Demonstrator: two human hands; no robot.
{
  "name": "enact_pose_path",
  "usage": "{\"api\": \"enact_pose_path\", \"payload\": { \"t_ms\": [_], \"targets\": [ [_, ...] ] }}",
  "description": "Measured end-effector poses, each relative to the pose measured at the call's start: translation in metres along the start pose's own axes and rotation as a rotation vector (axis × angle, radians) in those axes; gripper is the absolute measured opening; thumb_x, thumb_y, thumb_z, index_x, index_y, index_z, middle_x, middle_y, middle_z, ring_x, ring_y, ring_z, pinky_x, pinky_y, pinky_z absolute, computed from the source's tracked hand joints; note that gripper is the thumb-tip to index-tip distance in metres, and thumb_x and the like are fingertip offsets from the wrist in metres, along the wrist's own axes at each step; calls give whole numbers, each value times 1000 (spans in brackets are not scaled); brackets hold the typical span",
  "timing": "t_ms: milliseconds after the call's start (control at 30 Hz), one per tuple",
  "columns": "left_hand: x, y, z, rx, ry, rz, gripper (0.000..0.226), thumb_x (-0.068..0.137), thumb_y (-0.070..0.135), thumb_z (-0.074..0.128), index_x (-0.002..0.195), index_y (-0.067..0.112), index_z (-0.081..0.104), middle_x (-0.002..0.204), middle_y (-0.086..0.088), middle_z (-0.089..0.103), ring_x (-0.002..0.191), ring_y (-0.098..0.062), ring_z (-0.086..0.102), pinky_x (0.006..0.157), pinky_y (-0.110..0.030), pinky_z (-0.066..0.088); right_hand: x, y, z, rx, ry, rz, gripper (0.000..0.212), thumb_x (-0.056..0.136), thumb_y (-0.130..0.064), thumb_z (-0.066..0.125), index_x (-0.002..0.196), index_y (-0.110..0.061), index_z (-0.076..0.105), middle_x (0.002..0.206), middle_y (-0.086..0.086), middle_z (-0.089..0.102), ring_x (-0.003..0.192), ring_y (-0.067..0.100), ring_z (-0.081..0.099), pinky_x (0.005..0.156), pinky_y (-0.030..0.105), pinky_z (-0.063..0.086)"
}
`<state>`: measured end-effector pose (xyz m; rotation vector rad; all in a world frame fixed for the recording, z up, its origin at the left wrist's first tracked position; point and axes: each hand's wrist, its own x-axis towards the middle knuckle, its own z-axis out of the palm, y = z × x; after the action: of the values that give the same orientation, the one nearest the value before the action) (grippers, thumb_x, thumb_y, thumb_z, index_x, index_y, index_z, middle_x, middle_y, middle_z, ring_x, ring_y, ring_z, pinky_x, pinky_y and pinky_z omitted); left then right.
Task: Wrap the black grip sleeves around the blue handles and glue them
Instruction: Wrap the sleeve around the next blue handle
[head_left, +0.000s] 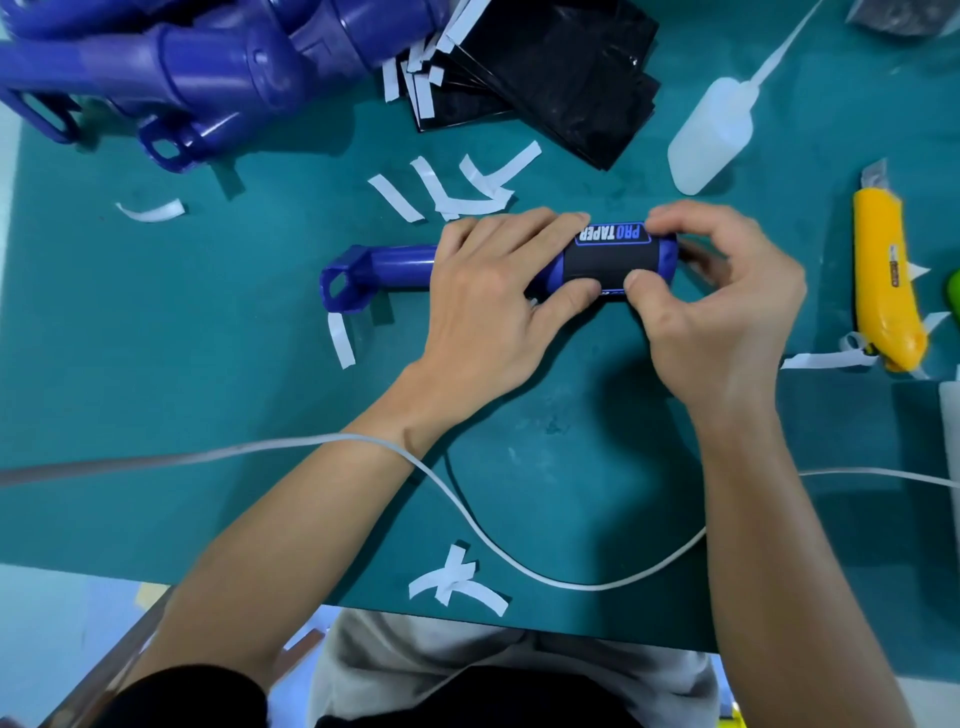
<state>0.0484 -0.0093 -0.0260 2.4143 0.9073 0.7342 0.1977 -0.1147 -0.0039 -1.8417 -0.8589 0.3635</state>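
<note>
White cable (467, 514) over forearm (311, 519), blue handles (208, 67) piled, yellow cutter (883, 280)

A handle (395, 265) lies crosswise at the middle of the table (156, 364), its looped end to the left. A sleeve (608, 260) sits around its right part, held between the left grip (493, 291) and the right grip (727, 296). Behind, to the left, is a pile of handles (182, 67). Right of it lies a stack of sleeves (561, 78), then a bottle (711, 135). Paper strips (452, 192) lie just behind the handle, a knife (883, 270) at the far right, and a cable (519, 561) along the near edge.
</note>
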Motion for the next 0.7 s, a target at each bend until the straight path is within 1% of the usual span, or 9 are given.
{"api": "enact_pose_path", "payload": {
  "t_ms": [33, 100, 233, 333, 467, 533, 567, 633, 700],
  "targets": [
    [0, 1, 0, -3, -6, -3, 42, 95, 43, 75, 128, 18, 73, 123, 5, 71, 107, -19, 64, 99, -37, 37, 1, -1, -2, 4, -18, 23, 39, 76, -3, 71, 107, -27, 74, 110, -10, 71, 103, 10, 70, 97, 36, 58],
    [1, 1, -1, 3, -11, 0, 42, 95, 43, 74, 128, 18, 73, 123, 4, 72, 106, -21, 64, 98, -38, 37, 3, -3, -4, 12, -53, 29, 44, 76, -4, 72, 112, -29, 74, 109, -16, 70, 104, 11, 70, 98, 34, 57],
    [1, 2, -1, 48, -5, 1, 46, 92, 48, 74, 127, 18, 72, 124, 6, 71, 106, -20, 64, 98, -37, 36, 3, -9, -4, 42, -65, 31, 46, 76, 0, 74, 110, -31, 74, 105, -27, 69, 110, 22, 70, 99, 39, 57],
    [2, 3, 1, 100, -29, -8, 62, 80, 59, 77, 129, 22, 70, 127, 8, 70, 111, -18, 63, 100, -37, 35, 3, -10, -4, 50, -68, 15, 49, 76, 1, 74, 109, -35, 73, 104, -33, 69, 112, 24, 69, 100, 40, 56],
    [2, -1, 1, 125, -28, 36, 58, 88, 59, 74, 134, 24, 69, 129, 6, 68, 110, -19, 62, 98, -36, 34, 5, -9, -3, 47, -65, 9, 49, 76, 1, 72, 109, -35, 73, 107, -24, 69, 112, 23, 70, 100, 38, 56],
    [1, -3, 0, 120, -26, 44, 56, 91, 59, 72, 134, 23, 69, 128, 6, 69, 109, -19, 62, 96, -37, 34, 6, -5, -3, 103, -67, 49, 40, 80, 0, 69, 109, -27, 76, 105, -17, 72, 105, 19, 71, 96, 36, 57],
    [1, -3, 0, 122, -29, 47, 55, 92, 59, 71, 133, 23, 69, 128, 7, 68, 108, -19, 61, 96, -37, 34, 9, -4, -5, 180, -32, 81, 34, 83, -1, 67, 109, -20, 77, 101, -13, 75, 98, 14, 71, 90, 32, 57],
    [1, -4, 0, 120, -37, 50, 54, 93, 59, 71, 133, 23, 69, 128, 8, 68, 108, -18, 61, 96, -36, 34, 16, 2, -15, 286, 115, 102, 28, 87, -3, 64, 110, -9, 78, 94, -8, 75, 85, 4, 65, 80, 22, 51],
    [1, -4, 0, 114, -41, 51, 53, 92, 58, 71, 132, 23, 69, 128, 8, 68, 109, -19, 62, 97, -35, 33, 26, 9, -23, 241, 214, 127, 35, 87, -2, 62, 121, -3, 73, 104, -1, 71, 88, 0, 63, 82, 17, 48]
  ]
}}
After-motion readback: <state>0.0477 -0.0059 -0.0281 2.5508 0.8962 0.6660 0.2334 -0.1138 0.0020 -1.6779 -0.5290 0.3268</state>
